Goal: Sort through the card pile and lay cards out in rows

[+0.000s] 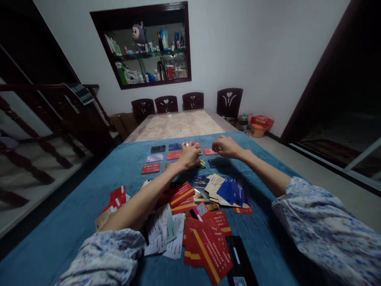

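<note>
My left hand (189, 156) reaches over the rows of cards, its fingers bent down around a red and white card (196, 145) that they partly cover. Just right of it, my right hand (226, 147) has its fingers curled together beside a red card (209, 151); whether anything is between them is hidden. Around the hands lie a black card (158, 148), a blue card (174, 146), a pale lilac card (154, 158), a red card (150, 168) and a dark card (218, 163). A yellow and black card (202, 163) shows below my left hand.
Nearer me spreads a loose heap of red cards (208, 242), white cards (177, 238), blue cards (232, 191) and a black card (240, 258). Beneath is a blue cloth (89, 210) over the table (184, 123). Several chairs (193, 101) stand at the far end.
</note>
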Demonstrator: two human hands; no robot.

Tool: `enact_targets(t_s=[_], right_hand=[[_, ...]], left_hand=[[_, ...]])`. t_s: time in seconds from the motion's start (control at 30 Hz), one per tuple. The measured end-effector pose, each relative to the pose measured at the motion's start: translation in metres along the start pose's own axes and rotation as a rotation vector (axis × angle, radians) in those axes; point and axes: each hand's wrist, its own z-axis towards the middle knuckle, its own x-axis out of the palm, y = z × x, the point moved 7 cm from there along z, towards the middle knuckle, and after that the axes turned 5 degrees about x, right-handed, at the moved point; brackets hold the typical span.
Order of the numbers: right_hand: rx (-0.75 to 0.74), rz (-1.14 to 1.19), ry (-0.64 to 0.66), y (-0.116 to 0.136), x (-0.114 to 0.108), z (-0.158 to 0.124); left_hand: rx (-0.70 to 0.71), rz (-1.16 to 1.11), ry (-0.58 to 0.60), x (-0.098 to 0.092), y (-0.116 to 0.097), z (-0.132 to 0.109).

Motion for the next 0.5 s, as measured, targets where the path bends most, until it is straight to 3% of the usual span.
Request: enact_targets(t_s=[0.5], right_hand=[[-0.154, 0.099, -0.084, 0.063, -0.014, -0.033]], left_hand=[[0.038, 0.027, -0.143, -0.025, -0.005, -0.071]])
